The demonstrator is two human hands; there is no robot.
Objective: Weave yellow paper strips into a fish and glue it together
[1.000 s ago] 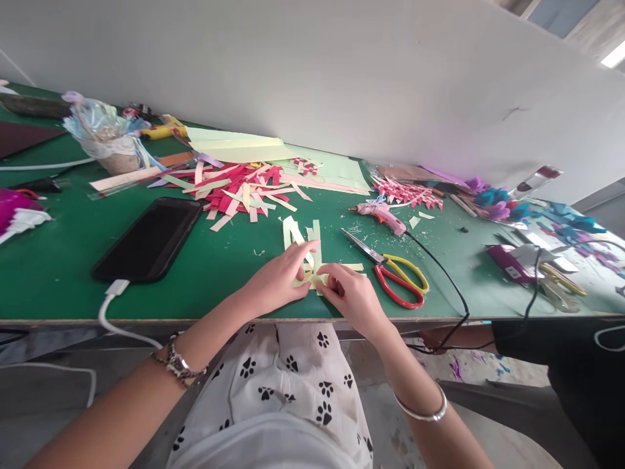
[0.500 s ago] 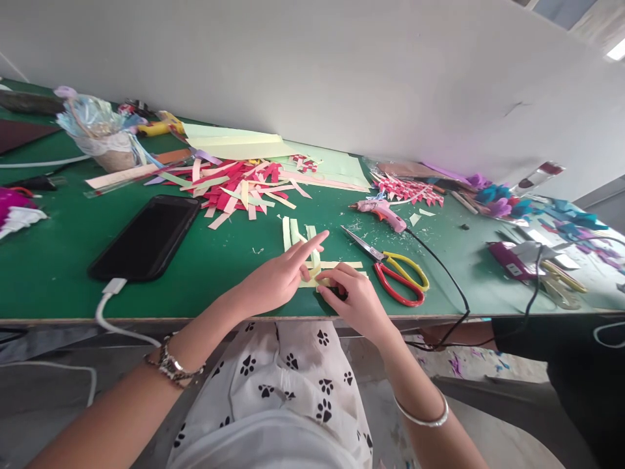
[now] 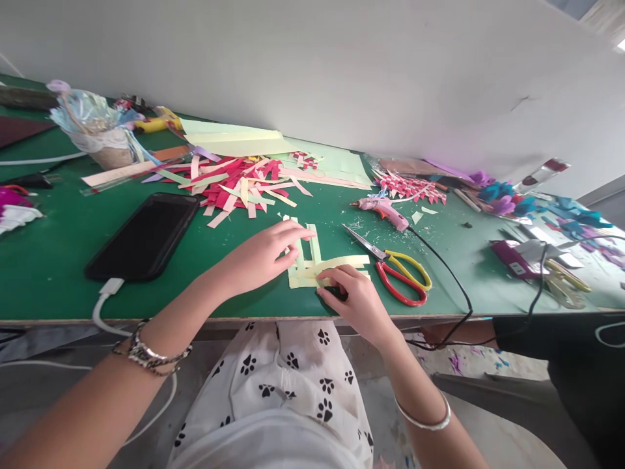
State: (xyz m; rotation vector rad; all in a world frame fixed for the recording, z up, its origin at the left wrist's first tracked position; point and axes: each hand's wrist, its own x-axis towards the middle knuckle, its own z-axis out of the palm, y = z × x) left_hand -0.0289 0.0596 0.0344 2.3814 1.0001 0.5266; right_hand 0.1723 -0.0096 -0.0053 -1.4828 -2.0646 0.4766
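Observation:
Pale yellow and light green paper strips (image 3: 315, 247) lie crossed and partly interlaced on the green table before me, some upright and some running sideways. My left hand (image 3: 258, 257) is over their left side, fingers stretched and apart, the fingertips by the tops of the upright strips. It covers part of them. With bent fingers, my right hand (image 3: 356, 299) pinches the sideways strips at the lower crossing. Scissors (image 3: 378, 254) with one red and one yellow handle rest right of that hand, blades parted slightly. Behind them lies a pink glue gun (image 3: 385, 212).
A black phone (image 3: 144, 234) on a white cable lies at left. Red, pink and green strips (image 3: 239, 185) are heaped behind the work, near pale green sheets (image 3: 239, 140). A purple power adapter (image 3: 515, 257) sits at right, beside a person's dark sleeve (image 3: 525, 342).
My left hand has moved left and back from the lower crossing, uncovering the upright strips. A sideways strip now lies over them beside my right hand, which has stayed about in place.

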